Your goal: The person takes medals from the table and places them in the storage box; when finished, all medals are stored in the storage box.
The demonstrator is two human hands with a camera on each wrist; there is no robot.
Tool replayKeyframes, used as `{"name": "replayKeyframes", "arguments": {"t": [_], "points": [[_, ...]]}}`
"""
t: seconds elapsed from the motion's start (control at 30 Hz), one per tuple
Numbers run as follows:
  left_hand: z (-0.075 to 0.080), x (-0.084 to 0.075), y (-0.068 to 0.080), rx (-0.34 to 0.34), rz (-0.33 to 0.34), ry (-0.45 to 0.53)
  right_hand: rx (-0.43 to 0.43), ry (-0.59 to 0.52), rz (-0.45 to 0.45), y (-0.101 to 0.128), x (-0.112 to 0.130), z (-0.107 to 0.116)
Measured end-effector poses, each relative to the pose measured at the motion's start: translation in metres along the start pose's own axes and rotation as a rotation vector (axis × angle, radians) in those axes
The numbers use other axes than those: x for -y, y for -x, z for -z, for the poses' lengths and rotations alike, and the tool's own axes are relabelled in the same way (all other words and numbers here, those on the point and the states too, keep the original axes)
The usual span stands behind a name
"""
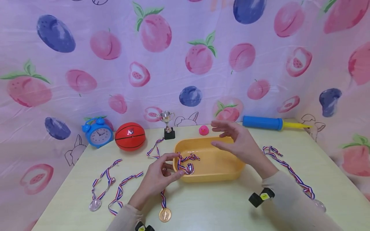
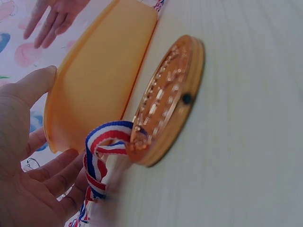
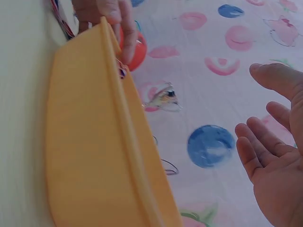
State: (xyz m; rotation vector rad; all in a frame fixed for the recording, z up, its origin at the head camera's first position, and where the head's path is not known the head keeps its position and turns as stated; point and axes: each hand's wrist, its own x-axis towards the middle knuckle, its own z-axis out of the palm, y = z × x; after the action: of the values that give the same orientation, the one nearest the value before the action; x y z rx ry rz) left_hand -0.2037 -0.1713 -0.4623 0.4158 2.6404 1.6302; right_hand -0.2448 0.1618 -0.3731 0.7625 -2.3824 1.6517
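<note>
My left hand (image 1: 160, 173) is at the left end of a yellow plastic basin (image 1: 211, 177), its thumb and loosely bent fingers close to the rim. Whether they touch it is hard to tell. Inside the basin's left part lies a silver medal (image 1: 189, 168) with a striped ribbon (image 1: 190, 157). My right hand (image 1: 235, 139) hovers above the basin's right side, fingers spread and holding nothing. Just in front of my left hand, a gold medal (image 1: 165, 214) lies on its ribbon (image 1: 163, 199); the left wrist view shows this medal (image 2: 165, 101) up close.
Left on the table (image 1: 208, 205) are a silver medal (image 1: 95, 205) and another striped ribbon (image 1: 119, 192). Behind stand a blue alarm clock (image 1: 98, 132), red ball (image 1: 130, 136), trophy (image 1: 167, 123) and pink duck (image 1: 203, 130). A blue pump (image 1: 262, 123) and ribboned medal (image 1: 320, 205) lie right.
</note>
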Motion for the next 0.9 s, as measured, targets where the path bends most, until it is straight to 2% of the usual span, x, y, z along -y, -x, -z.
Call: {"name": "replayKeyframes", "arguments": {"t": [0.23, 0.53, 0.7, 0.9], "points": [[0.000, 0.000, 0.000, -0.006, 0.011, 0.000, -0.082, 0.017, 0.060, 0.019, 0.005, 0.046], [-0.002, 0.000, -0.001, 0.000, 0.014, 0.000, -0.187, 0.160, 0.057, 0.064, 0.003, 0.105], [-0.001, 0.000, -0.001, -0.002, 0.021, -0.001, -0.228, 0.143, 0.073, 0.096, -0.010, 0.135], [-0.001, 0.000, -0.001, -0.006, 0.030, -0.011, -0.241, 0.014, 0.085, 0.138, -0.032, 0.161]]}}
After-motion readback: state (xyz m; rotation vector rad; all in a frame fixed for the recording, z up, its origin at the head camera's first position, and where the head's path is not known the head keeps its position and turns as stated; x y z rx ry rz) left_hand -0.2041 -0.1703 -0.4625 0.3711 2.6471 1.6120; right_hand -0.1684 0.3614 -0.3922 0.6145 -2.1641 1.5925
